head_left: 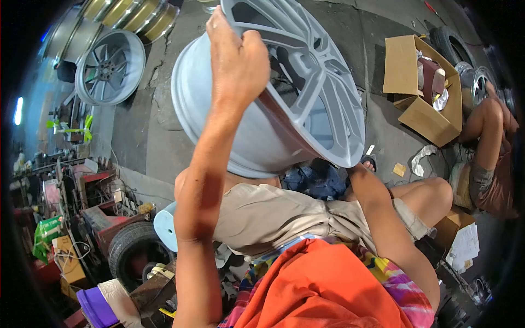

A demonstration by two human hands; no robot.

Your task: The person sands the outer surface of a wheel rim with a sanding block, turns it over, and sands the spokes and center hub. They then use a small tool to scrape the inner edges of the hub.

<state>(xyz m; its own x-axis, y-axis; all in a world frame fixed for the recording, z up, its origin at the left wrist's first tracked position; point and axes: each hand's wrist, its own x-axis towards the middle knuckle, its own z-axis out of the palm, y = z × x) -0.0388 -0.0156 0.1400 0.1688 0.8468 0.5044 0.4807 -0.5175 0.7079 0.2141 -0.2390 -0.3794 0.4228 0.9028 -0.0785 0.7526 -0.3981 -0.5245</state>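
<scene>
A grey alloy wheel rim (314,104) with paired spokes and no tyre is tilted up in front of my lap, its spoked face turned to the right. My left hand (239,63) is closed over the rim's upper edge, thumb toward the spokes. At the rim's lower right edge is my right hand (357,168), mostly hidden behind the metal. Its fingers do not show. Dark blue cloth (317,181) lies beneath the rim, between my legs.
Another alloy wheel (109,68) stands at upper left beside several stacked rims (128,16). An open cardboard box (402,65) with wrapped items sits at right, near a seated person's leg (486,128). A tyre (139,254) and red machinery (104,218) crowd the lower left.
</scene>
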